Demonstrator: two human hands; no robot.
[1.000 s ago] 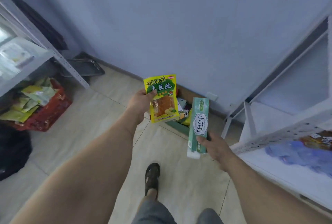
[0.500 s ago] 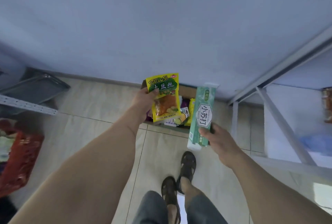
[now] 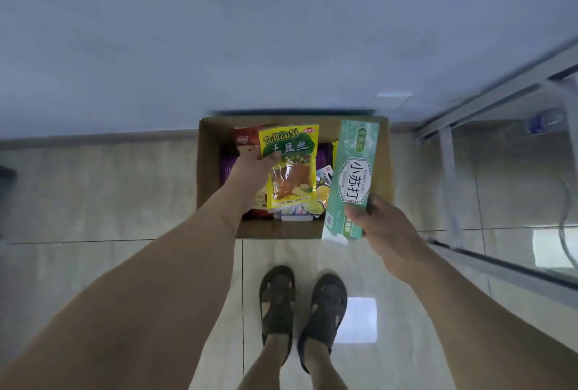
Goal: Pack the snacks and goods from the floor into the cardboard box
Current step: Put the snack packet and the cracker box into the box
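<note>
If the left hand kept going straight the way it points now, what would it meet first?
Probably the packets already lying in the cardboard box. The left hand, gripping the yellow snack packet, reaches forward and down over the open box, likely toward the purple packet beneath. Depth from this head view is uncertain.

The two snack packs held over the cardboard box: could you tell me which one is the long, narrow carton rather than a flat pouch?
The pale green soda-cracker carton, gripped by the right hand. The left hand holds a yellow-green pouch.
</note>
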